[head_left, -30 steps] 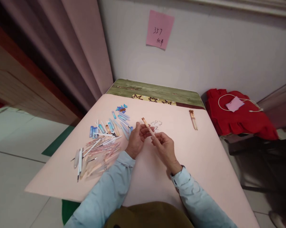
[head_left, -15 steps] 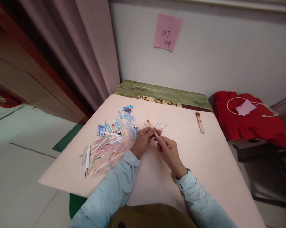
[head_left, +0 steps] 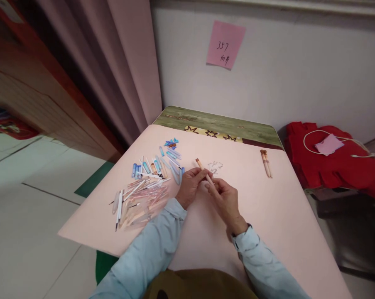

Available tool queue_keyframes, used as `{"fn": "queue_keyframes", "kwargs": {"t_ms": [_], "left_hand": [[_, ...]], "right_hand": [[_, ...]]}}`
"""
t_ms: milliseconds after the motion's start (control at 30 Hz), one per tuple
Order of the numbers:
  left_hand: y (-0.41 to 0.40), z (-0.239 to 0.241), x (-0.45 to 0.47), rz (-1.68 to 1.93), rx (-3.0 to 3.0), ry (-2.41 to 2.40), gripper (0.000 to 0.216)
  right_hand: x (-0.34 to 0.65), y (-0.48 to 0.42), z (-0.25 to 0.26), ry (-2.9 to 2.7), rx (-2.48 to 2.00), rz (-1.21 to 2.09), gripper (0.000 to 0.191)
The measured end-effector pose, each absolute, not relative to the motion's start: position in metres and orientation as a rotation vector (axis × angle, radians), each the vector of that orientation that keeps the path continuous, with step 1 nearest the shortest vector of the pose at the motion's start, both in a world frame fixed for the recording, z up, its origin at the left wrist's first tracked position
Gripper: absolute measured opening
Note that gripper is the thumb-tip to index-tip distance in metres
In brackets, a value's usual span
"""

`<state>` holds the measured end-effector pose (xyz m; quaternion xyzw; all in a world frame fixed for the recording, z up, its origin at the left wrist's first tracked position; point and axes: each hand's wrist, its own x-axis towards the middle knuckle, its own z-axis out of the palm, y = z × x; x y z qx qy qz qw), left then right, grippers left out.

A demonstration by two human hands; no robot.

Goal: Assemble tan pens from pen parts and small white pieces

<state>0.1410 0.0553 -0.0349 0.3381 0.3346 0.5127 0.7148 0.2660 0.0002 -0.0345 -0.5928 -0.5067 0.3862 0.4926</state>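
Over the middle of the table, both of my hands hold one slim pen barrel (head_left: 200, 163), pale with a brown upper end, tilted up and to the left. My left hand (head_left: 190, 185) pinches it near its middle. The fingers of my right hand (head_left: 224, 195) are closed on its lower end. Small clear plastic clips (head_left: 216, 166) lie just beyond my hands. To the left are loose pen parts: white and pinkish refills and tubes (head_left: 143, 199), blue barrels (head_left: 146, 167) and small blue and brown caps (head_left: 171, 143). Two pens with brown tops (head_left: 266, 164) lie at the right.
A pale pink sheet (head_left: 287, 232) covers the table, whose green wood-look edge (head_left: 218, 120) shows at the back. Red cloth (head_left: 302, 153) with a white cable and pink notes lies to the right. A pink curtain (head_left: 128, 54) hangs at the left; a pink note (head_left: 226, 45) is on the wall.
The view has shifted slightly, so everything sits a little further right. My hands still hold the pen barrel, with only a small shift of the right fingers along it.
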Motion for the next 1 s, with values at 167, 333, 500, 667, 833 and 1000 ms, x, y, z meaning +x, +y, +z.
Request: {"fn": "queue_keyframes", "kwargs": {"t_ms": [167,333,500,667,833,1000], "left_hand": [[0.057,-0.036,0.14,1.135,0.785,0.738,0.027],[0.054,-0.035,0.141,1.136,0.795,0.767,0.03],[0.063,-0.015,0.137,1.076,0.981,0.903,0.026],[0.127,0.006,0.094,1.4,1.228,1.277,0.014],[0.192,-0.001,0.051,1.082,1.464,2.092,0.008],[0.215,-0.013,0.054,0.73,1.654,2.196,0.018]], "right_hand": [[0.266,0.001,-0.034,-1.244,-1.357,1.048,0.036],[0.264,0.002,-0.034,-1.053,-1.212,1.325,0.039],[0.274,-0.001,-0.037,-1.075,-1.284,1.207,0.036],[0.3,0.0,-0.047,-1.116,-1.401,0.962,0.037],[0.31,0.005,-0.058,-1.122,-1.408,0.956,0.038],[0.307,0.009,-0.054,-1.072,-1.367,1.062,0.035]]}}
